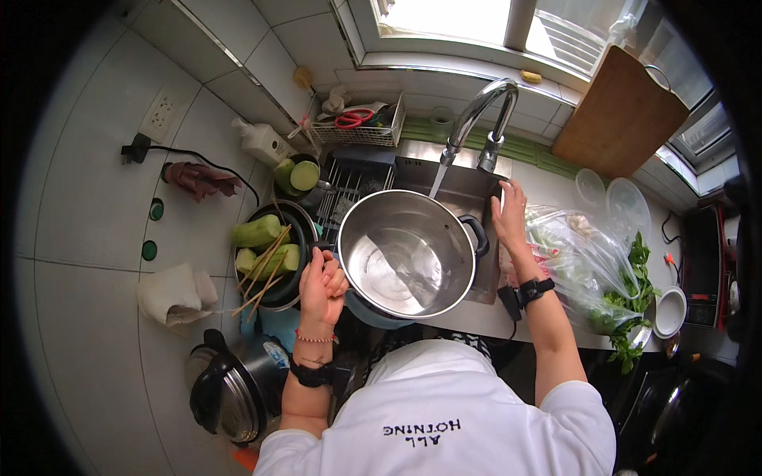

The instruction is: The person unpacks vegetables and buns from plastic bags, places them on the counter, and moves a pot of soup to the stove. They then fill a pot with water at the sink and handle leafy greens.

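A large stainless steel pot (411, 253) with black side handles sits at the near left part of the sink (476, 196), empty-looking and tilted a little. Water runs from the chrome faucet (476, 113) just behind the pot's far rim. My left hand (323, 282) has its fingers curled at the pot's left handle, which is partly hidden. To the right of the pot, my right hand (510, 214) is off the right handle, fingers spread and touching or close to the sink's right edge.
At left, a dark pot (303, 232) holds peeled green gourd pieces (280, 259) and wooden chopsticks (259, 279); a smaller pot holds more. Behind stands a wire basket (357, 134) with red scissors. Right are a plastic bag (571, 262), leafy greens (625, 297) and a wooden cutting board (622, 113).
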Motion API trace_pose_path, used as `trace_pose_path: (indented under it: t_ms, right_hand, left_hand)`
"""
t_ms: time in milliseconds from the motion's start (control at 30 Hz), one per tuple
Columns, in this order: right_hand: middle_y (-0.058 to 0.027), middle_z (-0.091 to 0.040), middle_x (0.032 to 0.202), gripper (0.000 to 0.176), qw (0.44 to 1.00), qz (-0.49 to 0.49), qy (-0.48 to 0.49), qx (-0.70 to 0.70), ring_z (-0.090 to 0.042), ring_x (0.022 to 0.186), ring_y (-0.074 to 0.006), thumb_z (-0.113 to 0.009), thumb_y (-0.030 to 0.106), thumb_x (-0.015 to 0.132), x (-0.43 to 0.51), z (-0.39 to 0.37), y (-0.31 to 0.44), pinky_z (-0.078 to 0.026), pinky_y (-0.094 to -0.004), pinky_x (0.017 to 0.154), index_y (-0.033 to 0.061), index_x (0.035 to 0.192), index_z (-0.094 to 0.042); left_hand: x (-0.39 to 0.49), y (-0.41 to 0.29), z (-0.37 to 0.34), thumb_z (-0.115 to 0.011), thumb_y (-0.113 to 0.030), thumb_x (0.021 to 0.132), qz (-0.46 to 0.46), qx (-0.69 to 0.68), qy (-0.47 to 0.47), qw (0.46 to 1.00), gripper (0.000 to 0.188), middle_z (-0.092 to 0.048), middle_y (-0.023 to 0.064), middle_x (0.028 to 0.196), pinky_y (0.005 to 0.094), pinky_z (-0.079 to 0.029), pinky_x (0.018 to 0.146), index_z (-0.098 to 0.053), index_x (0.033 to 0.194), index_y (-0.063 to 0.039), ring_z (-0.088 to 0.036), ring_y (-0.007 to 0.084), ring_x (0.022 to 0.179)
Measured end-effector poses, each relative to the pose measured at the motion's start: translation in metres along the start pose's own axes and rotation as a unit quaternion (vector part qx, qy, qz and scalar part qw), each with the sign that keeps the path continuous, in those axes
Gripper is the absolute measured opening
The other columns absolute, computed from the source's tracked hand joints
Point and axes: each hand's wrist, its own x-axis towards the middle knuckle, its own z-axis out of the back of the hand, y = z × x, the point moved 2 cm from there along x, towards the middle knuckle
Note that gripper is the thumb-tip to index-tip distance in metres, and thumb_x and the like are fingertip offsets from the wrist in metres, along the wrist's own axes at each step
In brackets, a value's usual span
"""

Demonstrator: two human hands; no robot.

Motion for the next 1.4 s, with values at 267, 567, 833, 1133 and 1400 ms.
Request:
trace_pose_path:
  t_ms: [267,567,833,1133,1400]
  right_hand:
    - [-0.0182,-0.039,0.140,0.055,0.988,0.017,0.056,-0.144,-0.037,0.129,-0.0341,-0.055,0.016,0.087,0.013,-0.010,0.003,-0.033,-0.0412,0.105,0.0004,0.137,-0.037]
    - [-0.0250,-0.049,0.124,0.044,0.973,-0.099,0.196,0.069,-0.046,0.116,-0.0388,-0.052,0.026,0.093,-0.029,-0.018,0.008,-0.036,-0.0445,0.101,0.0010,0.128,-0.045]
    - [-0.0006,-0.050,0.073,0.039,0.807,-0.339,0.209,0.436,-0.051,0.056,-0.0097,-0.045,0.022,0.098,-0.002,0.010,0.033,-0.043,-0.0243,0.047,0.0034,0.132,-0.042]
    - [-0.0012,-0.051,0.084,0.050,0.848,-0.181,0.117,0.484,-0.050,0.061,-0.0060,-0.045,0.016,0.099,0.008,0.057,0.057,-0.042,-0.0201,0.051,0.0072,0.145,-0.028]
    - [-0.0095,-0.052,0.099,0.055,0.834,-0.228,0.252,0.435,-0.062,0.076,-0.0152,-0.044,0.010,0.097,0.037,0.124,0.041,-0.054,-0.0298,0.069,0.0033,0.146,-0.020]
  left_hand:
    - [0.003,-0.004,0.005,-0.039,-0.031,0.102,0.012,-0.005,0.000,1.000,0.028,-0.031,-0.0055,0.055,0.0192,-0.022,0.039,-0.050,0.091,-0.007,-0.024,0.0040,0.040]
    - [0.007,-0.009,0.011,-0.039,-0.030,0.102,0.017,-0.028,-0.019,0.999,0.029,-0.030,-0.0057,0.054,0.0183,-0.020,0.038,-0.050,0.093,-0.005,-0.022,0.0037,0.039]
    - [0.067,-0.004,0.022,-0.038,-0.030,0.102,0.105,-0.158,0.022,0.982,0.032,-0.032,-0.0044,0.055,0.0199,-0.024,0.042,-0.051,0.088,-0.005,-0.027,0.0050,0.041]
    - [0.096,0.060,0.055,-0.048,-0.046,0.095,0.079,-0.130,0.004,0.988,0.038,-0.026,-0.0079,0.054,0.0168,-0.023,0.043,-0.056,0.092,-0.008,-0.024,0.0021,0.043]
    - [0.097,0.021,-0.006,-0.048,-0.038,0.098,0.098,-0.075,0.056,0.991,0.034,-0.029,-0.0067,0.056,0.0156,-0.023,0.041,-0.051,0.098,-0.005,-0.025,0.0015,0.044]
